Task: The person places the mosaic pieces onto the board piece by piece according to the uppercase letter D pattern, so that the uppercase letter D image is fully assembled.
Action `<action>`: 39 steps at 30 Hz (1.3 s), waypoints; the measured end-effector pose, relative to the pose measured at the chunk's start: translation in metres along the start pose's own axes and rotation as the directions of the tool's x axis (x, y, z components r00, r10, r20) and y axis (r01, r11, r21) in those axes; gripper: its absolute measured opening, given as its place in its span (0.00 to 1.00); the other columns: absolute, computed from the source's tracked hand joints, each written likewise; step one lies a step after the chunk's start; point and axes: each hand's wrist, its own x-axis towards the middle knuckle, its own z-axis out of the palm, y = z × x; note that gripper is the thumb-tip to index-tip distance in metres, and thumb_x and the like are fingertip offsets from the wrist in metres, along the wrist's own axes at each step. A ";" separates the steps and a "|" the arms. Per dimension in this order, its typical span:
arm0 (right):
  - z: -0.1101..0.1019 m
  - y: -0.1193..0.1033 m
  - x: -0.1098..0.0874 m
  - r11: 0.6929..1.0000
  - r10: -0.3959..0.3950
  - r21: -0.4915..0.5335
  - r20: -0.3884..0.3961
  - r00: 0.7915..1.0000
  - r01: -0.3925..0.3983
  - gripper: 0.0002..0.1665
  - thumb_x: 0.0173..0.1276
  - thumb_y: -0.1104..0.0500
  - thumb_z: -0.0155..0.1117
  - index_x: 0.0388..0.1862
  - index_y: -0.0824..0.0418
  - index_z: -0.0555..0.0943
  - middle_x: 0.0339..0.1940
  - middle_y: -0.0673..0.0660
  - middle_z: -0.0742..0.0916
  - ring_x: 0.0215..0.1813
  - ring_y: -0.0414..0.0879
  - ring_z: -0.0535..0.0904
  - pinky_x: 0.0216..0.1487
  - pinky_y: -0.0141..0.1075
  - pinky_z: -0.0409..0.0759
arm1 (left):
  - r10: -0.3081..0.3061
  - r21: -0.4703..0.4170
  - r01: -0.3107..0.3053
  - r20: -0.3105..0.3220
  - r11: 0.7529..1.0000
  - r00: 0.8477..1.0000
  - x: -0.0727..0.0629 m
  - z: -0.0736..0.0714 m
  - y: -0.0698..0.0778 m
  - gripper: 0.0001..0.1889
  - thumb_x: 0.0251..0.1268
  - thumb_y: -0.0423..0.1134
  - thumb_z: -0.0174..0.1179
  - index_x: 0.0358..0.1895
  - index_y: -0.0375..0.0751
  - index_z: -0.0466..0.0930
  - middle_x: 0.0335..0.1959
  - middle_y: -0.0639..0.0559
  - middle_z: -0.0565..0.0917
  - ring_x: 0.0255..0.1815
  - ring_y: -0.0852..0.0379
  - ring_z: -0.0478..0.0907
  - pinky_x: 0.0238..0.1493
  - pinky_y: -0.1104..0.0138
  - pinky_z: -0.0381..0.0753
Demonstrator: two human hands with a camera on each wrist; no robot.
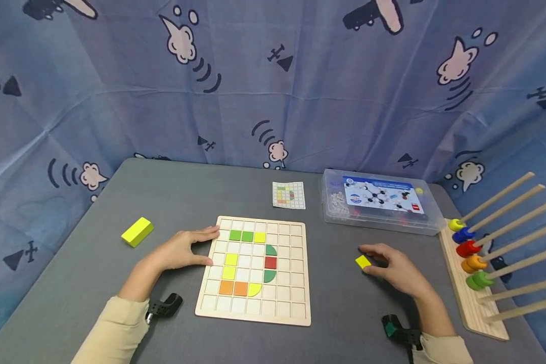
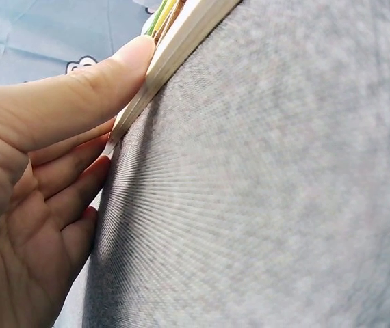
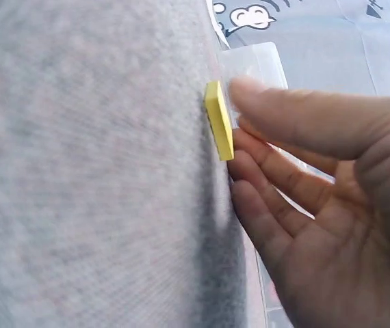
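Note:
A square wooden grid board point(image 1: 296, 303) lies on the table, with green, yellow, orange and red pieces in some of its cells. My left hand point(image 1: 182, 250) is at the board's left edge, thumb and fingers spread along it; the left wrist view has the thumb point(image 2: 106, 82) right against the wooden side. Off to the right of the board, my right hand point(image 1: 393, 265) holds a small square yellow tile point(image 1: 362, 261) at its fingertips, low over the table. From the right wrist, the same tile point(image 3: 220, 123) appears edge-on beside the thumb.
A yellow block point(image 1: 137, 232) lies at the left. Behind the board is a small printed pattern card point(image 1: 288, 195). A clear plastic box point(image 1: 382, 199) stands at the back right. Along the right side, a wooden peg rack point(image 1: 478, 303) carries coloured rings, its rods slanting outward.

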 end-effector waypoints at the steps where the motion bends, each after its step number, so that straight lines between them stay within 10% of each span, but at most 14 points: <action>1: 0.000 0.002 -0.001 1.000 -0.010 -0.001 0.000 1.000 0.010 0.27 0.63 0.56 0.67 0.60 0.63 0.76 0.57 0.60 0.80 0.57 0.53 0.76 0.55 0.36 0.77 | 0.003 0.002 -0.003 -0.001 1.000 1.000 0.000 0.000 0.000 0.41 0.50 0.53 0.70 0.68 0.42 0.68 0.72 0.51 0.64 0.73 0.44 0.58 0.67 0.48 0.64; 17: 0.012 0.011 0.002 0.995 -0.064 -0.087 -0.150 0.987 0.051 0.15 0.58 0.61 0.71 0.45 0.59 0.83 0.42 0.53 0.82 0.41 0.37 0.75 0.41 0.28 0.77 | 0.011 -0.009 -0.011 -0.005 1.000 1.000 0.001 0.001 -0.004 0.41 0.49 0.53 0.70 0.68 0.43 0.67 0.72 0.51 0.64 0.73 0.44 0.57 0.67 0.48 0.63; 39: 0.041 -0.061 0.016 0.991 -0.132 -0.014 -0.155 0.979 0.131 0.15 0.56 0.62 0.72 0.44 0.59 0.83 0.32 0.49 0.83 0.33 0.36 0.75 0.34 0.30 0.77 | 0.017 -0.007 -0.017 -0.014 1.000 1.000 0.000 0.000 -0.002 0.40 0.49 0.50 0.71 0.68 0.42 0.68 0.72 0.50 0.64 0.73 0.44 0.58 0.68 0.48 0.63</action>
